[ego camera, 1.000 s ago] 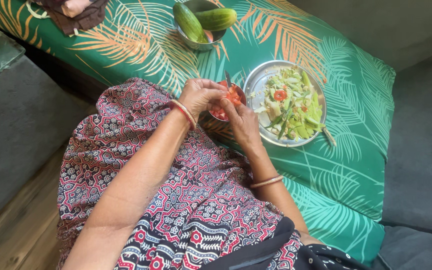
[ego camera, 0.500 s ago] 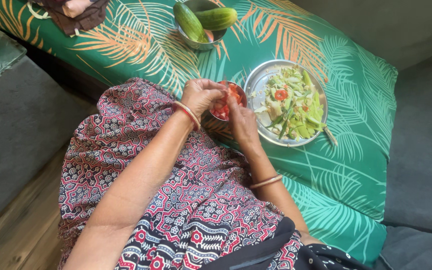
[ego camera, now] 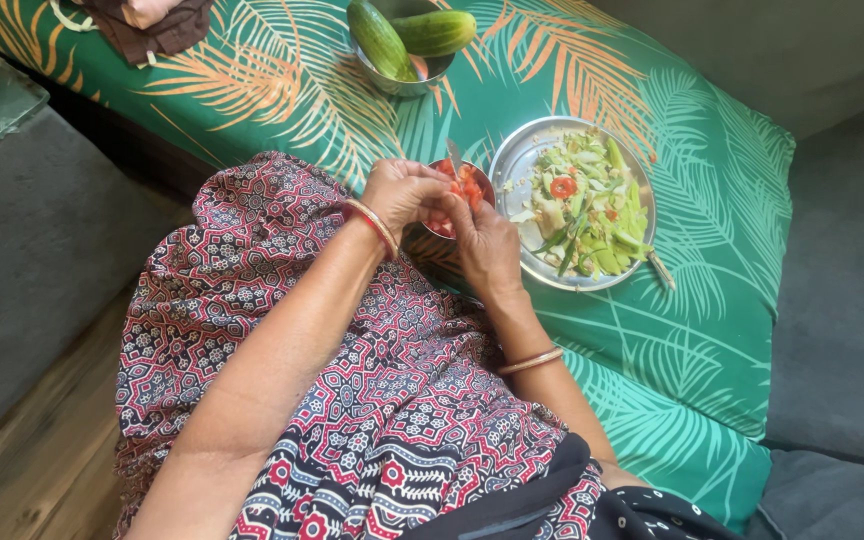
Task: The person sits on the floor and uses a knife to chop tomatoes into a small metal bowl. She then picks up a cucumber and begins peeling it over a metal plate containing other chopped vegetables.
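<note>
Two bare hands work close together over a green bedcover printed with orange and pale palm leaves (ego camera: 712,330), which fills most of the head view. Below it, a lap in red, black and white patterned cloth (ego camera: 282,330). Grey cushions flank the cover on both sides.

On the cover, right of the hands: a round steel plate (ego camera: 518,165) heaped with pale green vegetable peelings and scraps, one red ring among them. Farther up: a small steel bowl (ego camera: 402,82) holding two whole dark green cucumbers (ego camera: 380,38), both poking over the rim.

Just beside the plate's left edge: a small round steel bowl of chopped red tomato pieces (ego camera: 440,226), partly hidden by the hands.

Left hand (ego camera: 404,192), bangle at the wrist: fingers curled shut around a knife, only the short grey blade tip (ego camera: 454,152) showing above the knuckles.

Right hand (ego camera: 488,250), also bangled: fingers closed on a red tomato piece (ego camera: 467,186), held right above the small bowl and touching the blade side.
</note>
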